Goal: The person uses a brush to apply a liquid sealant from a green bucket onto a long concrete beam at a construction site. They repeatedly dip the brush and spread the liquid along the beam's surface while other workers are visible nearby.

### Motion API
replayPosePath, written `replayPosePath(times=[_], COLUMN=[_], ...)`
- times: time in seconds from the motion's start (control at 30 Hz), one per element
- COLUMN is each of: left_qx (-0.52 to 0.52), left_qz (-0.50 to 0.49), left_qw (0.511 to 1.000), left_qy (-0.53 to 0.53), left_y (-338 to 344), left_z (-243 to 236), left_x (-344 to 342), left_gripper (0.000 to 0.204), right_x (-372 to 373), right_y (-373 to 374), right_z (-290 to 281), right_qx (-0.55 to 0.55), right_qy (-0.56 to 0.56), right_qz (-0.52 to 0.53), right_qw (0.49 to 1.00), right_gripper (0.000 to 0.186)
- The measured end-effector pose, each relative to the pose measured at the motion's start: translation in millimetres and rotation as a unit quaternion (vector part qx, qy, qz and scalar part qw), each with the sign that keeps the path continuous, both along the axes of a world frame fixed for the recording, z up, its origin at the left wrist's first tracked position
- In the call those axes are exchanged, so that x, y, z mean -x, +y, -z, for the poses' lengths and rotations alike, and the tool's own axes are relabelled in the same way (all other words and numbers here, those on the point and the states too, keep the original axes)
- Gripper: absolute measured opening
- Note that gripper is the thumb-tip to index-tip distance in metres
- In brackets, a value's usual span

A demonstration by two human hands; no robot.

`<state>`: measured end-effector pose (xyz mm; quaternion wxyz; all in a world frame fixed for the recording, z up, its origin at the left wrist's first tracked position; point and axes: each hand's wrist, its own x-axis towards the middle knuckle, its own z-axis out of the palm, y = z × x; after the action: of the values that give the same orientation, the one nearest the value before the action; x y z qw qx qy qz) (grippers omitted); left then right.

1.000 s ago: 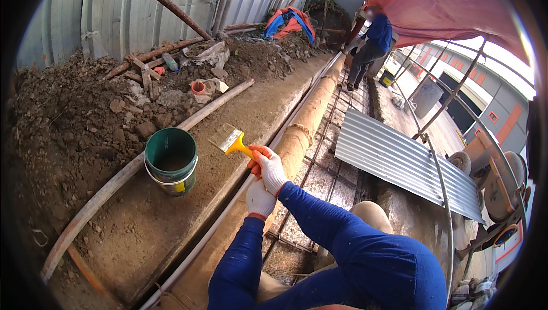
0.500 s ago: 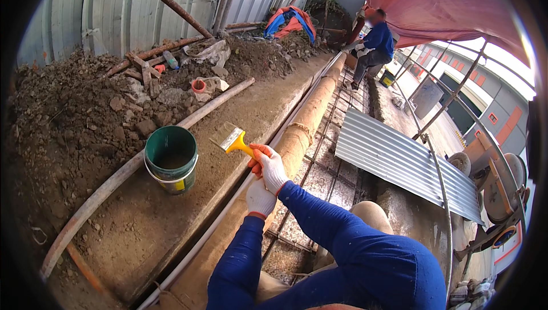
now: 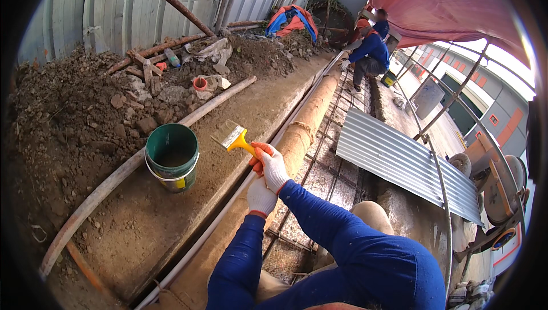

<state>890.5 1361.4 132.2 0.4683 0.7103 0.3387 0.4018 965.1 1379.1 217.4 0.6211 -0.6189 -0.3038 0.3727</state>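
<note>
A wide flat paintbrush [image 3: 242,142] with a yellow handle and pale bristles points up and left. Its handle is gripped by my right hand [image 3: 272,167], in a white work glove with orange fingertips. Just below, my left hand [image 3: 261,197], gloved too, lies against the right one at the wrist; its fingers are hidden. Under both hands runs a long brown rounded form [image 3: 307,124], like a wrapped pipe. A dark green bucket [image 3: 171,157] with a wire handle stands left of the brush, with some liquid seemingly inside.
A steel bar grid [image 3: 321,180] lies right of the brown form. A corrugated metal sheet [image 3: 399,158] leans beyond it. A long pole [image 3: 128,168] curves past the bucket, beside heaped soil [image 3: 68,116]. Farther up, two people [image 3: 371,53] are in the trench area.
My hands and the brush have barely moved. The far co-worker in blue has bent forward and down, and another person shows behind.
</note>
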Motion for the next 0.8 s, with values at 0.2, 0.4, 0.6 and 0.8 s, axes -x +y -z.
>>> replayPosePath(times=[0.2, 0.4, 0.6, 0.8], left_qx=[-0.002, 0.024, 0.057, 0.008], left_qz=[0.005, 0.006, 0.008, -0.038], left_qw=[1.000, 1.000, 0.998, 0.994], left_qy=[-0.007, 0.007, -0.034, -0.107], left_y=[-1, 4, -1, 6], left_z=[0, -5, -20, -23], left_x=[-1, 11, 5, 16], left_gripper=[0.025, 0.025, 0.022, 0.015], right_x=[-2, 5, -4, 36], right_y=[1, 8, 6, 26], right_z=[3, 4, -12, -60], right_qx=[-0.007, -0.011, -0.067, -0.045], right_qy=[0.009, 0.016, -0.006, -0.101], right_qz=[0.007, -0.015, -0.023, -0.107], right_qw=[1.000, 1.000, 0.997, 0.988], right_gripper=[0.033, 0.033, 0.037, 0.035])
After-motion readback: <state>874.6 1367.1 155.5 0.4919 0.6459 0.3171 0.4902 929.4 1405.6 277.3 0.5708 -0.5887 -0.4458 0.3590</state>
